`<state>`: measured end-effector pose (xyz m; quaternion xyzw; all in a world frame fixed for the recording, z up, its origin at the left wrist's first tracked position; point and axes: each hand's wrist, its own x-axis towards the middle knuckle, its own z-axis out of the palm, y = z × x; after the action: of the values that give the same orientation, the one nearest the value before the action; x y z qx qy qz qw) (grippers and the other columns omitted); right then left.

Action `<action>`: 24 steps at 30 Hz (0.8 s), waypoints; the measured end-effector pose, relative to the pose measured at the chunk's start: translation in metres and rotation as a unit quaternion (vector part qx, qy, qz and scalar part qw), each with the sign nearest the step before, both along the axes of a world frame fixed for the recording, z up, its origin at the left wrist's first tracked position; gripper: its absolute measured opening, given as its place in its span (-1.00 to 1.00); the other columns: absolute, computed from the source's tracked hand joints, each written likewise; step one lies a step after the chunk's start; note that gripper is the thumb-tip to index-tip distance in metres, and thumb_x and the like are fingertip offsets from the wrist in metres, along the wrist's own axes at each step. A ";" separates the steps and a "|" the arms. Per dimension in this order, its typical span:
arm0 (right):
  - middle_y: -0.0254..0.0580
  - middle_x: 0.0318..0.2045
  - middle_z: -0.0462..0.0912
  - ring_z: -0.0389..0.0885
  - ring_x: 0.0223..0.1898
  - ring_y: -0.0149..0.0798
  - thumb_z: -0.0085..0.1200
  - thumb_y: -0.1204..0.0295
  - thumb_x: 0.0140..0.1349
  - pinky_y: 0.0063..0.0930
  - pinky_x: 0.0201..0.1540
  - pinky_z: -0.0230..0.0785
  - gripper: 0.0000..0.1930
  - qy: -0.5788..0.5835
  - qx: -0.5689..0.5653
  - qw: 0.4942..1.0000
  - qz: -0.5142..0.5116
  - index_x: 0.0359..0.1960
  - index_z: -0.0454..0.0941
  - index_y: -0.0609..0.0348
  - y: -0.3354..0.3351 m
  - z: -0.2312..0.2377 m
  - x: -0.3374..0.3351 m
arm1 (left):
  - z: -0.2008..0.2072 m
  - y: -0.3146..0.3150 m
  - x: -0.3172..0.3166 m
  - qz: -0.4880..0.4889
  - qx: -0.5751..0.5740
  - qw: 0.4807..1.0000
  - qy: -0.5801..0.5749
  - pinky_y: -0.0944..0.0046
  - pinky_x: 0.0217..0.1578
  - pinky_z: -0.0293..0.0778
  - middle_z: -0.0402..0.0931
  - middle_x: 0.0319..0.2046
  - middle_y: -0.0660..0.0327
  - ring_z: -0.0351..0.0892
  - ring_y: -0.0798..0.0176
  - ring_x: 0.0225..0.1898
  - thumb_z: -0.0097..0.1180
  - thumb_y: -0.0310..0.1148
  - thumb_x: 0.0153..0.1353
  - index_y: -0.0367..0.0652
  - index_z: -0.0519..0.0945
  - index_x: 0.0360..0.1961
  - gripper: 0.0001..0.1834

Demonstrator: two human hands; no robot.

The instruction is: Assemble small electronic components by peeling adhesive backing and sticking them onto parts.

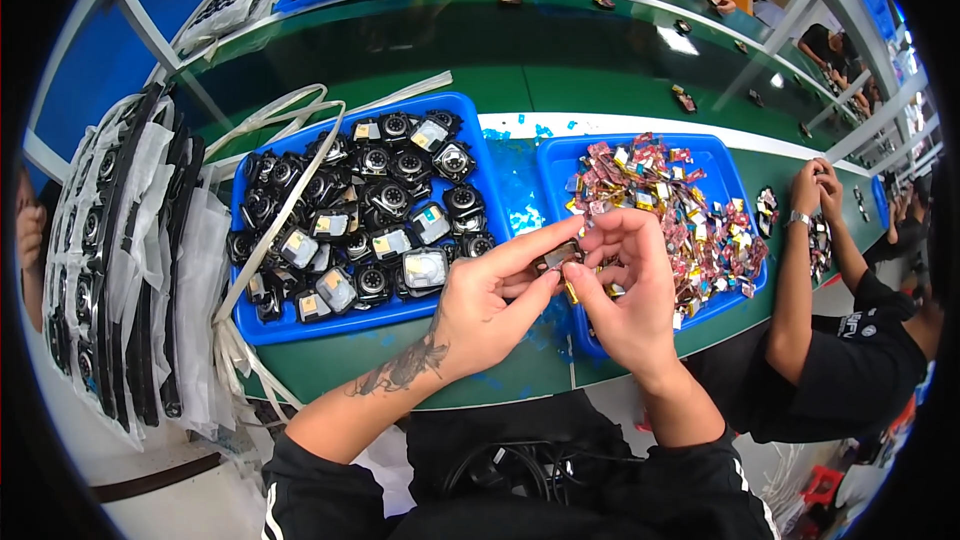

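Note:
My left hand [485, 305], with a tattooed forearm behind it, pinches a small dark watch case [558, 257] between thumb and forefinger. From the other side, the thumb and fingers of my right hand [635, 285] close on its right edge. By the right thumb shows a small yellow-edged piece [571, 291]; whether it is joined to the case I cannot tell. Left of my hands is a blue tray [487, 175] heaped with black watch cases [390, 200]. Partly behind my right hand, another blue tray [549, 168] holds many small pink and yellow electronic parts [705, 240].
Stacked trays of watch parts [105, 230] with white sheets stand at the left. A pale strap [290, 210] lies across the left tray. Blue scraps [525, 210] litter the green table between trays. Beyond runs a green conveyor belt [560, 60]. A co-worker's hands [815, 190] work at the right.

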<state>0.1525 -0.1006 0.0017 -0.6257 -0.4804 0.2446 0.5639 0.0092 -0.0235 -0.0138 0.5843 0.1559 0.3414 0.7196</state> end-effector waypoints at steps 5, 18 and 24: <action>-0.20 -0.30 0.58 0.61 -0.29 -0.38 0.22 0.60 0.13 -0.49 -0.28 0.54 -0.62 -0.124 -0.034 0.990 0.058 -0.03 0.39 0.22 0.012 0.015 0.007 | 0.013 0.006 -0.008 0.089 0.108 0.983 0.118 0.26 -0.30 0.60 0.54 0.02 -0.01 0.69 0.25 -0.31 0.06 -0.56 0.26 -0.10 0.29 0.32 -0.42; -0.11 -0.32 0.60 0.66 -0.47 -0.30 0.51 0.47 -0.20 -0.43 -0.43 0.56 -0.46 -0.160 -0.273 0.947 -0.050 -0.18 0.44 0.25 0.226 -0.024 0.146 | 0.035 0.058 -0.074 0.096 0.462 0.732 0.492 0.03 -0.12 0.47 0.58 -0.30 0.16 0.58 -0.01 -0.12 0.35 -0.26 -0.01 -0.06 0.55 -0.27 -0.70; 0.02 -0.27 0.68 0.67 -0.20 -0.02 0.32 0.29 -0.02 -0.26 -0.10 0.51 -0.69 -0.350 -0.163 0.921 -0.049 -0.29 0.63 0.21 0.191 0.013 0.179 | 0.039 0.066 -0.057 0.168 0.285 0.886 0.324 0.34 -0.45 0.45 0.56 -0.42 0.21 0.56 0.31 -0.45 0.20 -0.54 0.13 -0.20 0.54 -0.23 -0.83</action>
<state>0.3317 0.0907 0.0146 -0.7775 -0.5690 0.0569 0.2618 -0.0482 0.0429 0.0248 0.8077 0.3722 0.2781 0.3630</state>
